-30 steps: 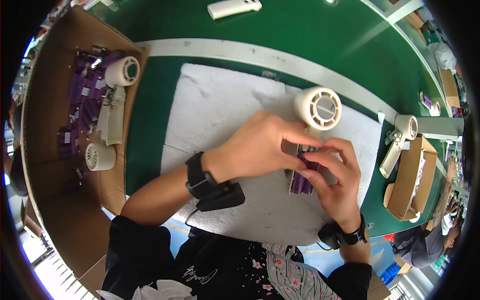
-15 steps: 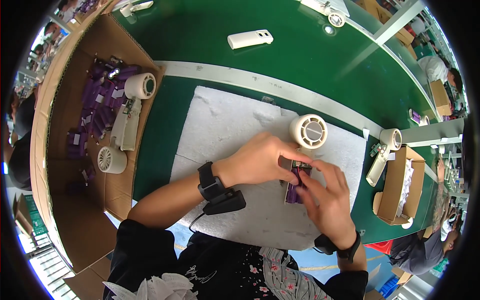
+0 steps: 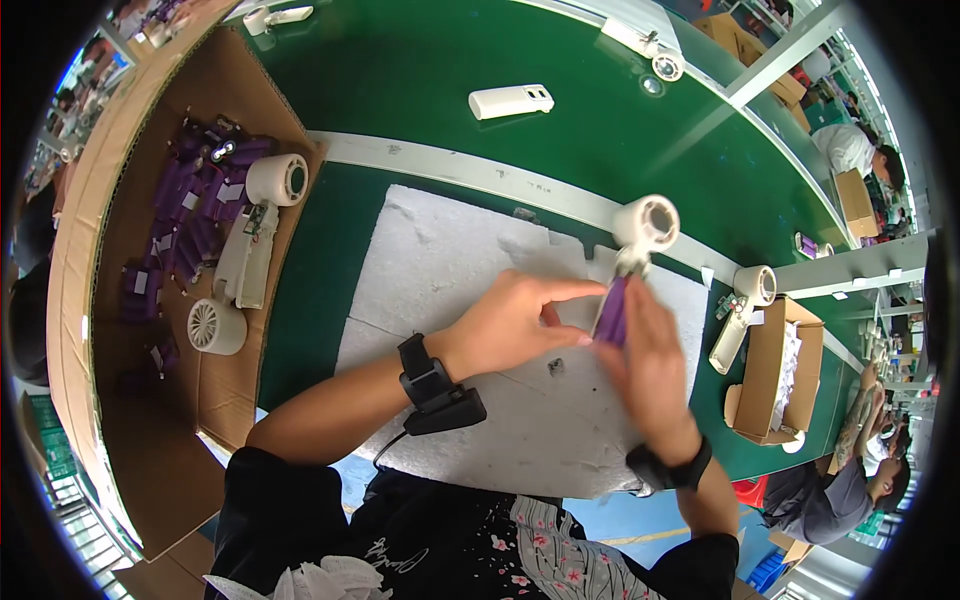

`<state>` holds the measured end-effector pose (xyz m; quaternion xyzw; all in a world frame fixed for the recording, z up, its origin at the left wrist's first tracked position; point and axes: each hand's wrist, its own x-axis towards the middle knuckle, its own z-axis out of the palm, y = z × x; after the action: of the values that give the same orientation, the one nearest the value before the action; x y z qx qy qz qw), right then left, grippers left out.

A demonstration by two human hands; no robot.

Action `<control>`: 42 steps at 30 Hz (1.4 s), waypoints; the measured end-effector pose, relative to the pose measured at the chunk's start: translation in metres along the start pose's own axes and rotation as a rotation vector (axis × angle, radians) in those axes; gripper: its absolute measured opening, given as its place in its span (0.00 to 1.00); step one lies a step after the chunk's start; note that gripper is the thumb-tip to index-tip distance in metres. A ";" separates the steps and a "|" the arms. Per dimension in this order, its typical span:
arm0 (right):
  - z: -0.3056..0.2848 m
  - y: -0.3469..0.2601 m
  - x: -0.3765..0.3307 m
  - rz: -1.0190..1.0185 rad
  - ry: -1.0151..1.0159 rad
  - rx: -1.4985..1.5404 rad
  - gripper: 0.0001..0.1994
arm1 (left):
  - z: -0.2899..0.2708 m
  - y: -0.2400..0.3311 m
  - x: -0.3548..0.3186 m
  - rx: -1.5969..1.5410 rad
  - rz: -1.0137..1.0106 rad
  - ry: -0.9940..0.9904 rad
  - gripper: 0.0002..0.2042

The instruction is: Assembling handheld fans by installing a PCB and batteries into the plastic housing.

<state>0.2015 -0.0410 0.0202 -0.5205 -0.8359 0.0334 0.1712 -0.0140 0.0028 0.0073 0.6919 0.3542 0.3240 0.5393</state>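
Observation:
A handheld fan (image 3: 650,222) with a round white head and an uncovered handle is tilted over the white foam sheet (image 3: 480,420). Purple battery cells (image 3: 611,312) show along that handle. My right hand (image 3: 652,370) is closed around the handle from the right, slightly blurred. To its left, my left hand (image 3: 515,320) has thumb and forefinger spread apart, their tips close to the cells; whether they touch is unclear. Both wrists wear black straps.
On the left, a large cardboard box (image 3: 150,430) contains purple batteries (image 3: 185,215) and fan parts (image 3: 240,255). A white handle casing (image 3: 511,101) lies beyond the metal strip (image 3: 450,165). Right of the foam are another open fan (image 3: 738,320) and a small carton (image 3: 760,400).
The fan has been lifted and swung up and to the right in my right hand. My left fingers, earlier working at the handle, have come apart from it.

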 end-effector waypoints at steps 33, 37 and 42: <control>0.050 0.523 0.372 0.437 0.331 -0.209 0.31 | -0.002 -0.014 0.015 -0.094 0.173 0.143 0.04; 0.056 0.527 0.368 0.522 0.304 -0.259 0.32 | 0.001 -0.019 0.016 -0.100 0.178 0.145 0.04; 0.040 0.556 0.379 0.469 0.281 -0.160 0.33 | 0.003 -0.017 0.016 -0.108 0.162 0.135 0.05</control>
<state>0.5144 0.5517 -0.0525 -0.7111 -0.6606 -0.0664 0.2312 -0.0050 0.0174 -0.0094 0.6648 0.3147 0.4308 0.5229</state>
